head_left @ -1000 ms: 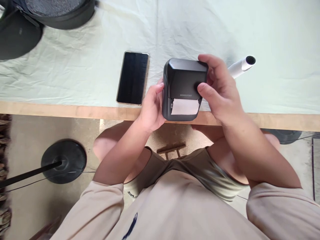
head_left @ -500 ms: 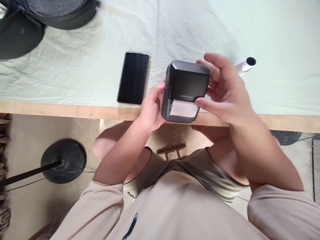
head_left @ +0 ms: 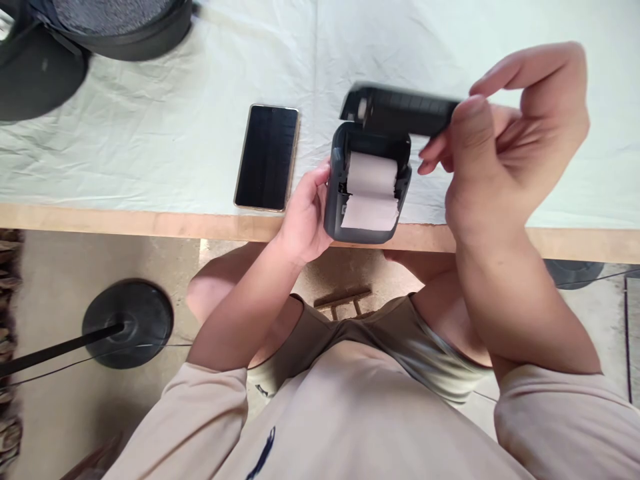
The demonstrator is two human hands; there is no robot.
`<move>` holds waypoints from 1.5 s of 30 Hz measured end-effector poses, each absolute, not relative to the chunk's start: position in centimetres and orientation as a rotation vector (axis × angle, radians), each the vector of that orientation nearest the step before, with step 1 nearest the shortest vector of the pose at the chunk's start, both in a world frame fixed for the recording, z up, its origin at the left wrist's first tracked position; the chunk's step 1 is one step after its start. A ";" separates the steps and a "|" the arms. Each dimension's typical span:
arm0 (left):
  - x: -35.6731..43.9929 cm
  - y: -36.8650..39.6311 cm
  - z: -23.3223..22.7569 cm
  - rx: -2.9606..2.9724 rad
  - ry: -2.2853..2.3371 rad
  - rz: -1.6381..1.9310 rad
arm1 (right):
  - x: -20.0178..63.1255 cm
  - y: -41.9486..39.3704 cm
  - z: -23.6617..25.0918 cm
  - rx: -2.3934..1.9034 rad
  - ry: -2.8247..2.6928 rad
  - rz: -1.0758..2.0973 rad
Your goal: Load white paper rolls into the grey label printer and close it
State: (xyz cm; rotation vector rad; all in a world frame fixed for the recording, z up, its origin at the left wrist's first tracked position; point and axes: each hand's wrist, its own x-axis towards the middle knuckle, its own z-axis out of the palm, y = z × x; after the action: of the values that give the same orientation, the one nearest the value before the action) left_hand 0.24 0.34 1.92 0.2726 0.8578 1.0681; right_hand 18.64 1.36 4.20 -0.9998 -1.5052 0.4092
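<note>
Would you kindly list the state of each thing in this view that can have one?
Label printer: open, sitting at the table edge.
Printer lid: swung up, pinched by the right hand.
Paper roll: loaded, its end drawn out over the front.
Left hand: gripping the printer's left side.
Phone: screen dark, lying flat on the table cloth.
</note>
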 end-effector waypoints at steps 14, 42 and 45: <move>-0.8 -0.5 0.2 0.555 0.650 1.030 | 19.4 1.0 7.1 -1.616 -2.415 0.233; -0.2 0.2 1.7 0.373 0.763 1.044 | 26.7 3.0 -1.9 -1.353 -1.886 0.509; -0.1 0.1 1.7 0.397 0.800 1.063 | 29.3 3.4 -1.2 -1.208 -1.767 0.181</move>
State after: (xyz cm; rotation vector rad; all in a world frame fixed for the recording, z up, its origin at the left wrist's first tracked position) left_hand -0.11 0.14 1.70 0.3972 0.7997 1.0633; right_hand 29.31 3.43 -1.16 -1.2078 -1.7670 0.1809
